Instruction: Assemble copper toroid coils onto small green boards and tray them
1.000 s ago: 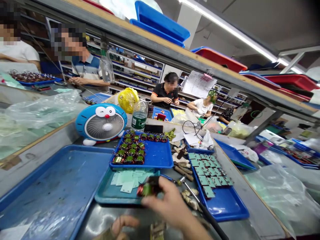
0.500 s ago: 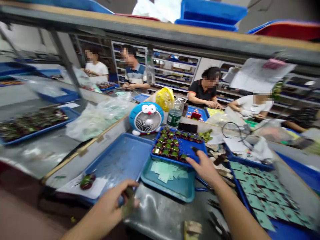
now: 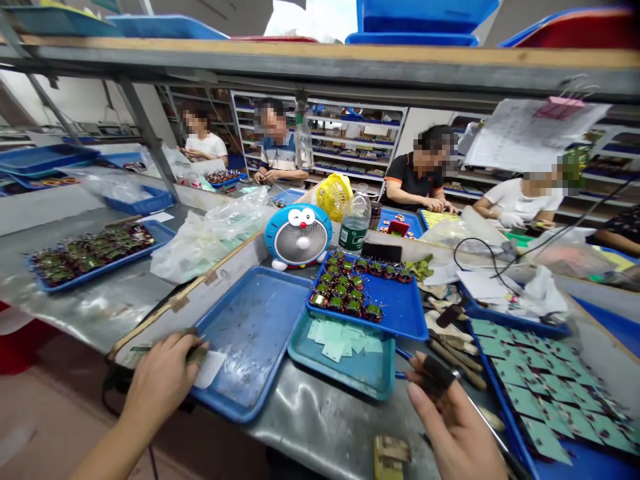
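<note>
My left hand (image 3: 160, 380) is closed around a small olive-green piece (image 3: 196, 355) at the edge of a large blue tray (image 3: 253, 333). A white paper slip (image 3: 210, 369) lies by my fingers, and a wound coil may be hidden beneath the hand. My right hand (image 3: 447, 420), fingers apart, wears a black finger cot (image 3: 437, 373) and holds nothing visible. It is nearest a teal tray (image 3: 385, 373) of pale green sheets (image 3: 345, 343). Beyond lies a blue tray (image 3: 400, 313) of wound coils (image 3: 345, 293).
A black-handled metal tool (image 3: 493, 427) and wooden sticks (image 3: 457, 357) lie near a blue tray of green squares (image 3: 545, 400). A cartoon fan (image 3: 299, 235) and water bottle (image 3: 354, 223) stand beyond. Several co-workers (image 3: 420, 167) sit across the bench.
My left hand has moved left to the large tray's edge. My right hand has dropped back from the coil tray toward the bottom right. The view has levelled out.
</note>
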The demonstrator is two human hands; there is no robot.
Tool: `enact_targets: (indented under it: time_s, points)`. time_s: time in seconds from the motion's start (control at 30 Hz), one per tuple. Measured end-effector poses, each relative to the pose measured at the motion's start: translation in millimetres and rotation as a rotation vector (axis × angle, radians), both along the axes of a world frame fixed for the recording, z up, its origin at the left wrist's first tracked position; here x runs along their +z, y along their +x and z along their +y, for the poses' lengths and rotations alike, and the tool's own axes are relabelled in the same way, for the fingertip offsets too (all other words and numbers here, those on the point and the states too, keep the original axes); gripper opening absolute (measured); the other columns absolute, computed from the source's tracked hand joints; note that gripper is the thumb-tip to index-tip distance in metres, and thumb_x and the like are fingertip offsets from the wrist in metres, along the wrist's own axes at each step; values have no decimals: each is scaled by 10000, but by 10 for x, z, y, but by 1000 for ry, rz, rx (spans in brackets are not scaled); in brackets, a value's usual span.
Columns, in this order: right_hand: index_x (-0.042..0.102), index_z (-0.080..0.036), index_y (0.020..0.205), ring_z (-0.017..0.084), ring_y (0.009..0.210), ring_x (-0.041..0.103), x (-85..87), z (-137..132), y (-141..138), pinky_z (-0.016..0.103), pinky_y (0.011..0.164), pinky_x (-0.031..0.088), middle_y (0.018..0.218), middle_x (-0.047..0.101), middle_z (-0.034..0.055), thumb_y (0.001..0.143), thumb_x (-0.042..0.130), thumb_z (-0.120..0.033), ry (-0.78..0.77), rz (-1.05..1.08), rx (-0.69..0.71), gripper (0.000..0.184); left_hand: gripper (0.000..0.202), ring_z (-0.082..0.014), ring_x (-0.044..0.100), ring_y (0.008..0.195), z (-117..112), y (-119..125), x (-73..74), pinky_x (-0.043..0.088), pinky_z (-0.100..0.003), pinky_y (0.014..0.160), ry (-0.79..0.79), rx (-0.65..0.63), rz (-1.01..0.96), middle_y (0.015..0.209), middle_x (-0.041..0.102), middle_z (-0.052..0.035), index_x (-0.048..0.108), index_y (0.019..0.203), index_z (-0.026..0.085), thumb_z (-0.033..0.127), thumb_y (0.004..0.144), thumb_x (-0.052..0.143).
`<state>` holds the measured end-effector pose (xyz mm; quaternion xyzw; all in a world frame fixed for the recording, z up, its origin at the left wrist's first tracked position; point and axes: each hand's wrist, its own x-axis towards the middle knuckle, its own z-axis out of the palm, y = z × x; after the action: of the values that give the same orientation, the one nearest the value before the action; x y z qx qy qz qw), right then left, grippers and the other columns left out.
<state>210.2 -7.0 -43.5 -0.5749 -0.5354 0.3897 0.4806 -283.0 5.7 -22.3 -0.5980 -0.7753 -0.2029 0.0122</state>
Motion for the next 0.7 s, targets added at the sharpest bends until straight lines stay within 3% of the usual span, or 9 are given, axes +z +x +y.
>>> enact_targets:
  time_s: [0.1, 0.2, 0.3, 0.37, 0.47, 0.57, 0.7]
  points:
    - [633, -209, 1433, 302, 1235, 717, -16, -63, 45, 328, 1019, 609, 1362, 738, 116, 905, 784, -499, 9, -33, -43, 621, 404, -404, 715, 1084, 9, -21, 125, 544, -521, 979, 53, -5, -171, 1142, 785, -155, 747, 943, 209, 550, 881, 540]
    - [674, -212, 1393, 306, 1212, 729, 1, -153, -134, 341, 1016, 605, 1342, 748, 123, 925, 761, -497, 23, -54, -50, 555, 471, -328, 753, 1105, 43, 80, 319, 600, -422, 961, 88, -58, -360, 1315, 764, -100, 740, 1065, 230, 636, 951, 531]
    - [703, -232, 1361, 287, 1146, 752, 71, -232, -535, 333, 967, 616, 1263, 776, 114, 982, 693, -469, 42, -79, 88, 447, 478, -290, 743, 1177, 66, 373, 480, 612, -356, 974, 67, -222, -499, 1413, 729, -69, 747, 1102, 242, 645, 996, 513]
    - [714, -260, 1347, 274, 1126, 749, 120, -259, -816, 326, 967, 602, 1248, 771, 101, 995, 677, -425, 97, -124, 269, 391, 463, -296, 715, 1243, 65, 609, 512, 597, -343, 1010, 32, -332, -538, 1337, 772, -71, 770, 1058, 240, 642, 986, 554]
    - [719, -297, 1336, 280, 1152, 732, 136, -278, -1079, 325, 992, 576, 1266, 754, 84, 964, 715, -400, 162, -184, 444, 386, 417, -289, 725, 1228, 111, 837, 410, 583, -340, 1028, 3, -397, -523, 1242, 807, -69, 785, 1002, 249, 607, 987, 571]
    - [714, -321, 1331, 276, 1111, 740, 92, -303, -1137, 307, 947, 580, 1204, 758, 62, 929, 742, -375, 153, -191, 519, 407, 379, -337, 701, 1238, 314, 833, 196, 542, -425, 1072, 23, -354, -433, 1219, 799, -111, 794, 958, 240, 565, 953, 598]
    - [739, -346, 1285, 302, 1089, 744, 23, -407, -1149, 317, 920, 585, 1118, 776, 43, 859, 791, -327, 136, -184, 358, 430, 372, -378, 722, 1184, 653, 709, -26, 538, -498, 1067, 22, -311, -337, 1240, 782, -162, 778, 882, 222, 533, 898, 575]
